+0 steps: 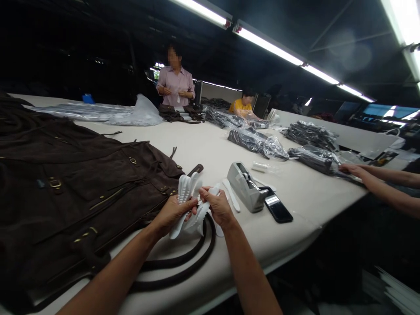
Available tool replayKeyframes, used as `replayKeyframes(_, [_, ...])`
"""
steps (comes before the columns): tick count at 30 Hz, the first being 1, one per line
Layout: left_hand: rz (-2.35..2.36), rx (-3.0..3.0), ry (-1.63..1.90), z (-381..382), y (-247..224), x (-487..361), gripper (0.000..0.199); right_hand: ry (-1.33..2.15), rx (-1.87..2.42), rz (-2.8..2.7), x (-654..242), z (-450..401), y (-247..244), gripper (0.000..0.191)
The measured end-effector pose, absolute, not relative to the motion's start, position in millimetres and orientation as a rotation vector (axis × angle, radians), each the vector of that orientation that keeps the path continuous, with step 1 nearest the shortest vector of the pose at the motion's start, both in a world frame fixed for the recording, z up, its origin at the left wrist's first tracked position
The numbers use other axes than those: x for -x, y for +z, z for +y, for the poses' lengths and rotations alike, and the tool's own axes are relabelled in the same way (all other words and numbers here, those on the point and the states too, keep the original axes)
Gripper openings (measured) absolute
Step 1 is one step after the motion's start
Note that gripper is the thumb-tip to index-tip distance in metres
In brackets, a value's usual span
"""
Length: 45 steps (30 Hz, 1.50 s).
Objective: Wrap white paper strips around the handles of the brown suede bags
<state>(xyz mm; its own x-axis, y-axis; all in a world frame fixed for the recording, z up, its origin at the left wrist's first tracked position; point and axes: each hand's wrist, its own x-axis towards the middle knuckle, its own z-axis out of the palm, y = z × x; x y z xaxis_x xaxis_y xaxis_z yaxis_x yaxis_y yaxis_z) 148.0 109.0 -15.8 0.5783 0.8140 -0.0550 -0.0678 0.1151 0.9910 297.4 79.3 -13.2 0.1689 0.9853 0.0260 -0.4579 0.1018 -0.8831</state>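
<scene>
My left hand (175,212) is closed around a bundle of white plastic strips (186,187) with rounded ends and toothed edges. Close beside it, the fingers of my right hand (216,205) pinch more toothed strips (201,215) of the same kind. Both hands nearly touch above the table edge. A single white strip (232,195) lies on the table just right of my right hand. Dark brown bags (108,175) with brass buckles spread out on the left. Two dark bag handles (197,262) loop below my hands.
A grey tape dispenser (245,188) and a phone (278,207) are on the pale table (183,140), right of my hands. Bags in clear plastic (252,141) lie farther back. A co-worker's arms (377,173) reach in from the right; two people (177,83) are across the table.
</scene>
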Motion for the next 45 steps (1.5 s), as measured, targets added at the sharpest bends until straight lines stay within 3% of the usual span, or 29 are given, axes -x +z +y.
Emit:
replayKeyframes(9, [0.778, -1.255, 0.751, 109.2, -20.5, -151.2, 0.038, 1.098, 0.927, -0.599, -299.5, 83.2, -19.8, 0.038])
replayKeyframes(15, [0.818, -1.257, 0.729, 112.1, -23.8, -150.3, 0.041, 0.707, 0.993, -0.343, -345.0, 93.0, -16.7, 0.042])
replayKeyframes(22, [0.829, -1.390, 0.785, 112.5, -31.5, -152.9, 0.044, 1.111, 1.030, -0.754, -307.3, 94.1, -11.8, 0.050])
replayKeyframes(26, [0.836, -1.498, 0.833, 112.1, -32.0, -154.3, 0.044, 1.020, 1.065, -0.797, -288.8, 95.0, -17.2, 0.039])
replayKeyframes(32, [0.879, -1.495, 0.838, 110.8, -27.3, -154.3, 0.041, 1.063, 1.002, -0.883, -291.9, 94.5, -22.6, 0.040])
replayKeyframes(36, [0.760, -1.159, 0.826, 106.8, -24.3, -155.5, 0.033, 1.050, 0.972, -0.907, -292.9, 92.7, -20.2, 0.047])
replayKeyframes(42, [0.674, -0.718, 0.940, 117.0, -6.5, -147.9, 0.009, 0.859, 1.057, -0.959, -303.9, 80.7, -15.9, 0.034])
replayKeyframes(45, [0.641, -0.482, 1.058, 128.7, 6.1, -136.8, 0.023, 0.723, 1.091, -1.288, -300.5, 69.7, -15.3, 0.034])
